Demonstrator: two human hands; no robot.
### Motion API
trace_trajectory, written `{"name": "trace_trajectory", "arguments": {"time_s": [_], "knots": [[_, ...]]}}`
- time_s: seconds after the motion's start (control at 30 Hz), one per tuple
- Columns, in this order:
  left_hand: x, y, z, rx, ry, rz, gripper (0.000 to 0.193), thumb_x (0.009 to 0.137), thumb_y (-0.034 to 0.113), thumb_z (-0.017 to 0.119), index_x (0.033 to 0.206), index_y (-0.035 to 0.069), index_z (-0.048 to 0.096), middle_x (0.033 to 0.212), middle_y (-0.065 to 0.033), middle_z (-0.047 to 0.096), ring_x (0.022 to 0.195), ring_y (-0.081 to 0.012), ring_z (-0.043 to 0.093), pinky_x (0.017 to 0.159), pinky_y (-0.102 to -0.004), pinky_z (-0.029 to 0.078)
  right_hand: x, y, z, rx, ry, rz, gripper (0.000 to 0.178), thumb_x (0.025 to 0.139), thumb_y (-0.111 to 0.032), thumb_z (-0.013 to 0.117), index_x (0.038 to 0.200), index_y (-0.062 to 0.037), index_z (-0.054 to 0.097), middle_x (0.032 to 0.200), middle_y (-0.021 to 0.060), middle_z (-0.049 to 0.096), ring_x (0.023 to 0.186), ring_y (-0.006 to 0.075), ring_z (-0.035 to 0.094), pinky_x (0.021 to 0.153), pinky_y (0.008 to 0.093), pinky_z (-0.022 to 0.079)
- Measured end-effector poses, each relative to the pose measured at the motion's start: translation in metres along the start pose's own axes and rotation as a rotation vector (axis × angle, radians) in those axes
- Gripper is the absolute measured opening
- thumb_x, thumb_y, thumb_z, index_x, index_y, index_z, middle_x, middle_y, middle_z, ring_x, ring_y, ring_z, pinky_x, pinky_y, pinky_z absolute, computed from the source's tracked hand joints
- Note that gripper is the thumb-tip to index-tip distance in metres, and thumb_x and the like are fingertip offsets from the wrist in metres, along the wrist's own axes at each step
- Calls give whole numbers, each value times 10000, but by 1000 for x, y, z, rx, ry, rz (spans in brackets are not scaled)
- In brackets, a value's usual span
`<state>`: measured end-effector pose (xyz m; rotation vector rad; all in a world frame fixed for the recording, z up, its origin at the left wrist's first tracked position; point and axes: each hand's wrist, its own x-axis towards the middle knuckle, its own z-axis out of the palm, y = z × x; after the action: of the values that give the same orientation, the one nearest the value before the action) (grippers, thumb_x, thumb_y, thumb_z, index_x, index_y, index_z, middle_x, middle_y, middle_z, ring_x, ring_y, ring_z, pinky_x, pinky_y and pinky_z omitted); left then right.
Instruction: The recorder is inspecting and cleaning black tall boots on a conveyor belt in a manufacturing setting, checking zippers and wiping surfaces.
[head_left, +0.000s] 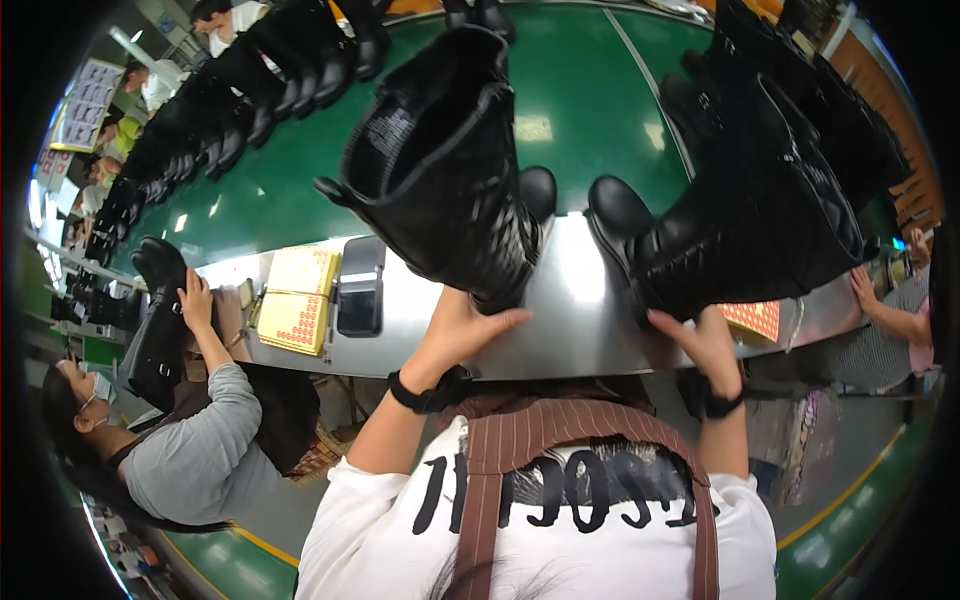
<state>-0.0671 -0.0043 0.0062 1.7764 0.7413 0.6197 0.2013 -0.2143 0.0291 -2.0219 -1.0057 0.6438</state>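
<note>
Two tall black boots stand side by side before me, both with laced fronts and their toes turned toward each other. My left hand (pixel 462 335) grips the left boot (pixel 430 215) low at the heel, thumb along the near side and fingers partly hidden behind it. The shaft of this boot gapes toward me, showing a pale printed patch inside. At the heel of the right boot (pixel 745 225), my right hand (pixel 705 345) holds on in the same way, its fingers partly covered. That boot's shaft leans out to the right. Both soles are near the steel strip (pixel 570 345).
A green work surface (pixel 590 100) lies beyond the steel strip. Left of my boots are a dark phone-like slab (pixel 361 287) and a banded yellow card stack (pixel 297 300). Rows of black boots (pixel 230 100) line the far left; more crowd the right. Co-workers sit on both sides, the left one holding a boot (pixel 160 330).
</note>
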Motion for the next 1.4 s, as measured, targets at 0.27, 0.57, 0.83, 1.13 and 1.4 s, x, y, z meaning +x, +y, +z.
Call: {"name": "trace_trajectory", "arguments": {"time_s": [0.27, 0.57, 0.83, 1.13, 1.4], "knots": [[32, 99, -73, -137, 541, 953, 661, 848, 335, 570, 1358, -8, 327, 1400, -210, 410, 1366, -334, 329, 1123, -491, 232, -25, -130, 3, -9, -49, -678, 538, 736, 86, 666, 1249, -59, 590, 1335, 175, 517, 901, 242, 682, 711, 280, 559], [14, 155, -82, 415, 336, 1091, 231, 767, 200, 762, 863, 107, 573, 708, -19, 532, 732, -218, 495, 978, -502, 362, 45, -227, 35, -136, 331, -1223, 454, 629, 88, 645, 1034, -116, 623, 1173, 152, 530, 868, 236, 618, 721, 326, 531], [14, 150, -76, 526, 456, 1118, 277, 767, 248, 769, 936, 120, 590, 727, -2, 554, 740, -205, 493, 969, -443, 308, 41, -216, 35, -122, 431, -1178, 400, 656, 110, 663, 995, -98, 621, 1036, 94, 489, 759, 231, 629, 667, 324, 543], [94, 226, -140, 549, 171, 620, 421, 793, 254, 771, 1140, 60, 631, 993, -44, 618, 931, -121, 583, 777, -256, 485, 55, -229, 32, -77, 316, -1191, 352, 644, 100, 640, 952, -70, 616, 1043, 103, 488, 750, 243, 619, 646, 331, 512], [178, 234, -107, 870, -376, 436, 274, 715, 181, 815, 767, -11, 627, 589, 5, 545, 585, -72, 494, 561, -250, 397, 58, -228, 26, -117, 382, -1174, 319, 549, 90, 609, 838, -43, 587, 930, 96, 541, 729, 244, 590, 632, 327, 499]]}}
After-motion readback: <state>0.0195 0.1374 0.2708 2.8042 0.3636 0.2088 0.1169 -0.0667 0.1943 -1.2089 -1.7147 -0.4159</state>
